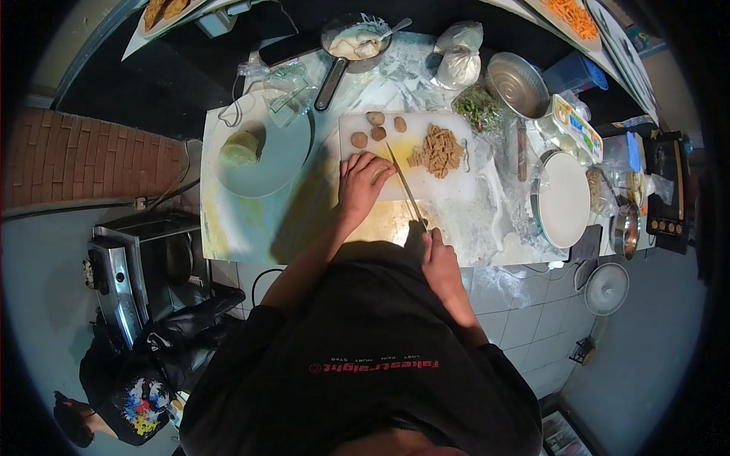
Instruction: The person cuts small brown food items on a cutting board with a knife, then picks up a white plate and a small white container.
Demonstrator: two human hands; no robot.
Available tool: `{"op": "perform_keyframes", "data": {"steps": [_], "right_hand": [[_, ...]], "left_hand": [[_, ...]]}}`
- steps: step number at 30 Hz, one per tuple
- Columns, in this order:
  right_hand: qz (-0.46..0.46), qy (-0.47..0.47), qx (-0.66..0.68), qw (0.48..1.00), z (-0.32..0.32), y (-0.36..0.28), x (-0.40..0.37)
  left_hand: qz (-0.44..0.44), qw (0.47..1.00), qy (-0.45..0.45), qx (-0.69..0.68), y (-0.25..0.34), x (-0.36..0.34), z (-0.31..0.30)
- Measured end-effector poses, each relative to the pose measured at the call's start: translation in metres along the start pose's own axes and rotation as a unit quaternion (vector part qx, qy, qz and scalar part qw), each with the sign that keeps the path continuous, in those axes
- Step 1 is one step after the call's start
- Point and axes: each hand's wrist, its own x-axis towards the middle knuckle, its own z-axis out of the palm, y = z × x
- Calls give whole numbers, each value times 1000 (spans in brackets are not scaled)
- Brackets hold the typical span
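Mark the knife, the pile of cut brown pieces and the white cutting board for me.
Knife (406, 184): head view, partway along the blade.
Pile of cut brown pieces (442, 152): head view, middle of the heap.
White cutting board (455, 190): head view, bare surface below the pile.

The white cutting board (449, 190) is stained yellow; brown is shown by chopped pieces (441, 150) near its right edge. Pale green is shown by a vegetable (239, 148) toward the left edge of the desk (247, 228). The black shirt (365, 319) is lettered red.
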Motion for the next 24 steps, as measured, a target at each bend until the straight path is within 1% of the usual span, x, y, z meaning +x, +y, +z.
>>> {"op": "perform_keyframes", "data": {"steps": [12, 21, 24], "right_hand": [[8, -28, -3, 1000, -9, -14, 2], [14, -60, 5, 998, -12, -10, 14], [42, -89, 8, 995, -15, -13, 17]], "left_hand": [[-5, 1000, -15, -15, 0, 2, -1], [-18, 999, -20, -21, -3, 1, 1], [-26, 999, -20, -12, -4, 2, 2]]}}
